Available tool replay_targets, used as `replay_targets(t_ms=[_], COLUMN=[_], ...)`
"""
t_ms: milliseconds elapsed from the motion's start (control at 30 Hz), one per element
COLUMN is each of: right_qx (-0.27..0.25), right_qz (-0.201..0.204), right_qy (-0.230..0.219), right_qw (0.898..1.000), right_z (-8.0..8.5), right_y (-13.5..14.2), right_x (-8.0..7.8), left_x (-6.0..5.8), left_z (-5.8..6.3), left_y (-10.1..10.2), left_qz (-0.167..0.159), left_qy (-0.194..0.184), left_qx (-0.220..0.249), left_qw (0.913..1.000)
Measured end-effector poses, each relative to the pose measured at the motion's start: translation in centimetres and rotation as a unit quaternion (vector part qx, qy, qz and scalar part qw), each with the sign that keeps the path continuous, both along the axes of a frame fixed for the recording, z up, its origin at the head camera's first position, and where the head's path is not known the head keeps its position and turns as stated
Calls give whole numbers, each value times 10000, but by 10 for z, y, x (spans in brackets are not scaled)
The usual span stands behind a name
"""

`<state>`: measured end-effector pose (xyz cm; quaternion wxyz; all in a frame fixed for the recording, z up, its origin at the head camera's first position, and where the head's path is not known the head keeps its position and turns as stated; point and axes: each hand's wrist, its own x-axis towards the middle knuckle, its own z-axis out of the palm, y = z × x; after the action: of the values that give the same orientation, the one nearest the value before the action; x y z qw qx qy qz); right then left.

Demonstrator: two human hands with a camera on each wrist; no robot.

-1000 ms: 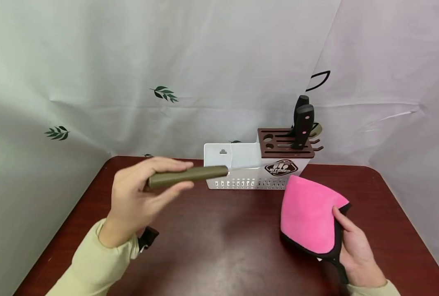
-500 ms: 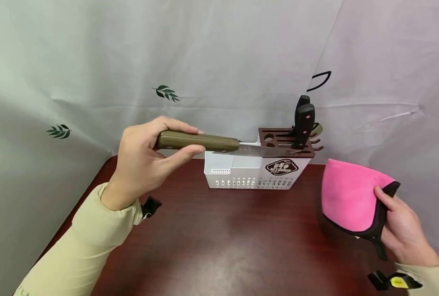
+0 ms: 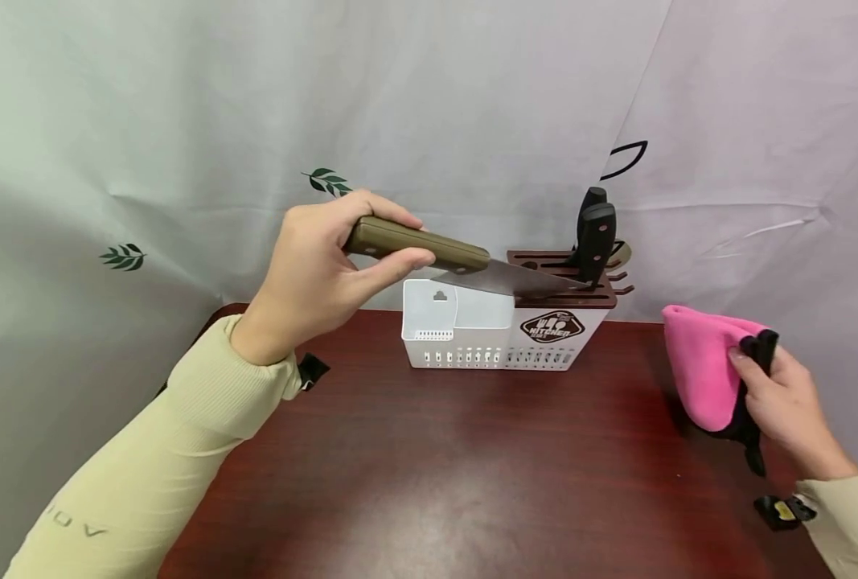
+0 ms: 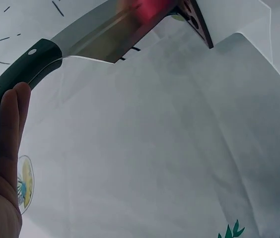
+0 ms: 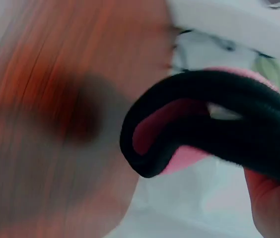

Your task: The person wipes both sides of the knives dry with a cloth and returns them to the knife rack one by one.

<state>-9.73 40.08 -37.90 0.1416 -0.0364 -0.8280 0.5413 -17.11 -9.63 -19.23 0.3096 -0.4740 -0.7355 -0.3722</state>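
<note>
My left hand (image 3: 313, 277) grips a kitchen knife (image 3: 450, 249) by its olive riveted handle, thumb and fingers on opposite sides. The blade points right and overlaps the brown slotted top of a white knife holder (image 3: 465, 342) in the head view. In the left wrist view the wide blade (image 4: 90, 37) reflects something pink. My right hand (image 3: 790, 406) holds a pink cloth (image 3: 699, 366) with black edging and a hanging black strap, at the right of the table. The right wrist view shows the black edging (image 5: 145, 124) bent into a loop.
Two black-handled knives (image 3: 595, 237) stand upright in the holder's top. Brown hooks (image 3: 622, 283) stick out of its right side. The holder stands at the back of a dark red table (image 3: 436, 450), before a pale leaf-printed curtain (image 3: 429, 96).
My left hand has risen and moved right with the knife, bringing its blade across the holder's top. The right hand has carried the pink cloth right, and the cloth now looks narrower and more folded.
</note>
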Motion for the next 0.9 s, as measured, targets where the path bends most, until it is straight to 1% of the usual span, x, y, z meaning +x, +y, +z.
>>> replay_targets(t_ms=[33,67,100,167,300,367,500,567,667,733,767,833,900], right_qx=[865,1578,1937,2308,2708,2918,3100,3171,3366,3554,3661,3903,4097], right_qz=[-259,-458,-464,-364,7,172,618,861,1202,1417,1541,1774,2008], right_qy=[-42,-70,-111,-213,-194,-20,196,185,77,125,247,619,1039], right_qw=[9959,9864,9799,9721,9624,9563,9485,9443,9339,9238,9174,9013,8838], right_z=[-1,-3,-6,-10,-17,-21,-29,-32,-38,-42,-44,-48,-53], right_y=[0,1,1,1,-7,-13,-27,-32,-39,-43,-45,-49,-51], right_x=[-3,-6,-9,-13,-18,-21,-25,-26,-26,-28,-28,-30,-31], left_x=[-1,-3,-4,-7,-13,-16,-22,-24,-28,-31,-32,-34,-35], left_z=[1,2,3,6,15,20,31,36,41,43,44,44,44], left_y=[1,3,5,10,22,28,40,47,60,69,73,81,88], left_qz=[-40,-71,-107,-184,-280,-254,-115,-91,-201,-280,-302,-331,-281], left_qy=[-19,-27,-35,-66,-247,-396,-707,-839,-1074,-1182,-1296,-1479,-1620], left_qx=[-8,-6,-10,-27,-154,-256,-564,-751,-1000,-1083,-1122,-1174,-1268], left_qw=[10000,10000,9999,9998,9992,9986,9958,9936,9890,9867,9847,9815,9782])
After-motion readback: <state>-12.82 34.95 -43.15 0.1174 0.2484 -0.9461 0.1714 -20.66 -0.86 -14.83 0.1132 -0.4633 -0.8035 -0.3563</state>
